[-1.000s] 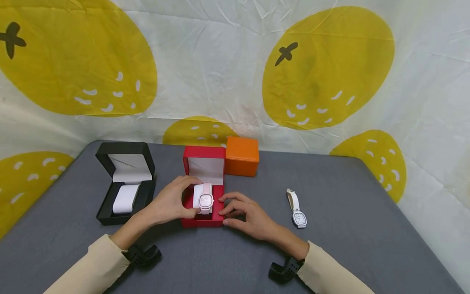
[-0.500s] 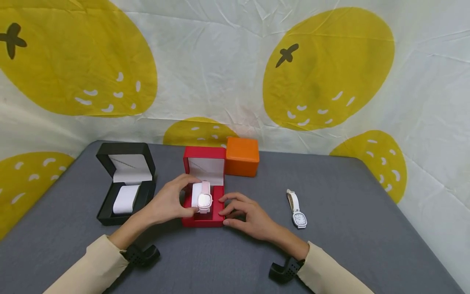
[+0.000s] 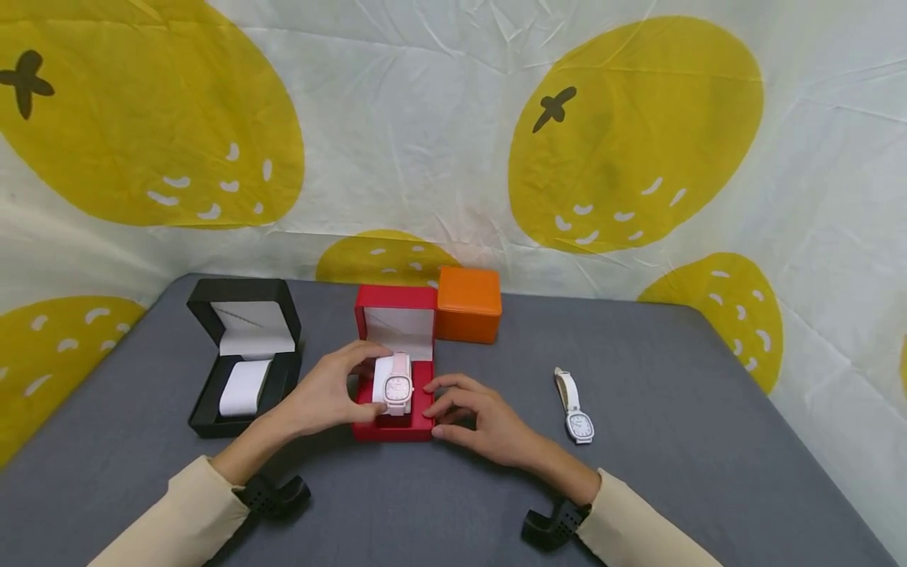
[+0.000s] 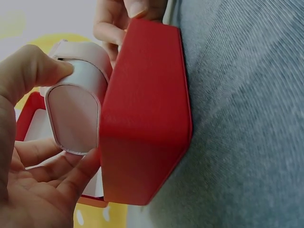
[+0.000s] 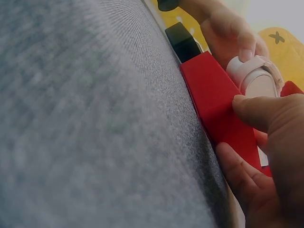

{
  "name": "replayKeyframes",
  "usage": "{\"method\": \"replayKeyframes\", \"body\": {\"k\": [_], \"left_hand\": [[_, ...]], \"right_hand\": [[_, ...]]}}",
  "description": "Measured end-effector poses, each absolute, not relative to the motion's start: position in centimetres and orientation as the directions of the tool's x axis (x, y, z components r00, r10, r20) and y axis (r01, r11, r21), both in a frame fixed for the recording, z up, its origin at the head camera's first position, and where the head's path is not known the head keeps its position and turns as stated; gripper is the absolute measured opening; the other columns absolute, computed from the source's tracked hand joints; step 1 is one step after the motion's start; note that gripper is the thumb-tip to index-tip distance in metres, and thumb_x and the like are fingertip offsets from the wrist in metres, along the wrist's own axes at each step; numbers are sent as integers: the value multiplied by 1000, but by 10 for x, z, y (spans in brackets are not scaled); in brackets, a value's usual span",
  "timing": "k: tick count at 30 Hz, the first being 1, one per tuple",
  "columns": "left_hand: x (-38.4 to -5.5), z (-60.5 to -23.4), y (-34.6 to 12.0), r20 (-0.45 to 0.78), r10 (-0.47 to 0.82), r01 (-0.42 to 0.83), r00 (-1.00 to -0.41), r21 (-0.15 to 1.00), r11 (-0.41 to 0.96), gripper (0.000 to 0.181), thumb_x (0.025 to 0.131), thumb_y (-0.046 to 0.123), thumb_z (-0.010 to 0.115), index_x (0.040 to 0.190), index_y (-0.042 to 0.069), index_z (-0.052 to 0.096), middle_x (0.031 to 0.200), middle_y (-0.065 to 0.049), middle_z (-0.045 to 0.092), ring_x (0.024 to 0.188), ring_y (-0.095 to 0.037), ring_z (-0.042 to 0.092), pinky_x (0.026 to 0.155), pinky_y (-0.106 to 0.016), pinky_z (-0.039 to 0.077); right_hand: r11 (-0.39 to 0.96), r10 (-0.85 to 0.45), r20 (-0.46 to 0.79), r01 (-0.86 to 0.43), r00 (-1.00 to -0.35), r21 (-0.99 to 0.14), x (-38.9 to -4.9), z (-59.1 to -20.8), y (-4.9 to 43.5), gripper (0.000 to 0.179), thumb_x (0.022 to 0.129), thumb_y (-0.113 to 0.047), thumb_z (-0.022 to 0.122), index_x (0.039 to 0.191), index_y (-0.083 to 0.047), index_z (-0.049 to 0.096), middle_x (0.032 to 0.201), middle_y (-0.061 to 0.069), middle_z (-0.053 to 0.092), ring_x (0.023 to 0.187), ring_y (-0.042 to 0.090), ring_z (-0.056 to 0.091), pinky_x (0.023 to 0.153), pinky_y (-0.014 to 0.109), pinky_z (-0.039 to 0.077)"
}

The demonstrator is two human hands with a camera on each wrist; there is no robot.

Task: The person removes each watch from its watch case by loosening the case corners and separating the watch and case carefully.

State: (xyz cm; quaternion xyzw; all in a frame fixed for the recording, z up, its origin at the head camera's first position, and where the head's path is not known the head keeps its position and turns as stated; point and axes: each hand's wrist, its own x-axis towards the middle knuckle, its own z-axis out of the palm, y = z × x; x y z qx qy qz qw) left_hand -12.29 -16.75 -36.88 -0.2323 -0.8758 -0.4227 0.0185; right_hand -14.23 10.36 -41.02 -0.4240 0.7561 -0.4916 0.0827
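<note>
Thumb and fingers of my left hand (image 3: 327, 391) grip a white watch cushion (image 3: 380, 379) by its ends. A pink-strapped watch (image 3: 398, 388) is wrapped round this cushion, dial up in the head view. They are tilted partly out of the lower half of the open red watch box (image 3: 392, 433); the left wrist view shows the cushion's flat end (image 4: 73, 116) above the red wall (image 4: 142, 90). My right hand (image 3: 478, 417) holds the box at its right side, its thumb (image 5: 254, 109) on the red wall's edge in the right wrist view.
An open black watch box (image 3: 205, 428) with a white cushion (image 3: 245, 387) stands left. Behind the red box's right side sits a closed orange box (image 3: 468, 303). A white-strapped watch (image 3: 579, 425) lies on the grey table (image 3: 673, 441) at right. A patterned cloth (image 3: 404, 134) hangs behind.
The cushion and pink watch shifted slightly left and up, then back right and down, in my left hand. My right hand has stayed at the box's side.
</note>
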Motion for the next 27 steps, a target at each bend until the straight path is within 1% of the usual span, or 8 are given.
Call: {"method": "replayKeyframes", "body": {"k": [5,9,11,15,18,20,24,27], "left_hand": [[-121,-369,-165,254,388,440,-886,727,528,65,66,16,80,126,10,54,120,-1,53,99,-16,54,87,-40,50],[-120,-367,-163,262,382,443,-886,718,536,66,67,17,80,127,10,54,120,0,53,101,-17,53,87,-40,50],[-120,-367,-161,270,379,447,-885,719,531,64,67,18,79,126,10,55,120,0,54,100,-16,53,87,-40,50],[-121,-366,-155,272,371,440,-888,737,513,63,69,18,79,127,12,55,119,2,55,99,-16,54,85,-41,50],[-120,-365,-151,263,364,427,-894,747,509,65,69,18,78,129,12,54,120,2,55,100,-16,54,86,-41,51],[-120,-365,-148,264,363,427,-894,748,508,65,69,18,79,129,11,54,121,1,55,100,-17,54,86,-41,50],[-120,-365,-141,266,373,434,-889,749,501,65,69,18,79,129,10,54,123,0,55,101,-20,54,88,-43,49],[-119,-365,-134,270,390,444,-881,756,481,65,68,17,79,128,9,54,124,-1,54,102,-20,54,90,-45,48]], "right_hand": [[155,-725,261,-521,-637,-840,-136,-406,103,20,87,-14,71,106,-15,68,132,2,49,98,17,62,84,35,53],[132,-733,238,-477,-638,-869,-124,-387,101,21,86,-3,70,107,-4,66,134,15,46,89,21,65,82,42,53],[120,-733,243,-473,-635,-873,-123,-386,101,23,86,0,69,108,-1,65,134,18,45,86,22,65,81,44,53],[94,-732,282,-502,-620,-860,-127,-396,107,25,88,-8,70,112,-6,64,134,13,47,91,24,64,81,39,54],[102,-723,290,-511,-627,-853,-129,-400,112,31,88,-14,70,117,-10,61,134,9,48,98,26,62,82,36,53],[114,-710,284,-503,-644,-857,-129,-400,114,38,87,-16,71,122,-8,58,132,10,49,99,27,61,83,36,53],[112,-661,261,-436,-704,-893,-126,-400,121,53,85,-11,73,132,-3,48,130,17,49,101,32,61,84,37,53],[88,-621,253,-387,-742,-918,-122,-397,126,62,84,-7,74,137,-4,42,135,21,43,103,36,60,84,37,52]]}}
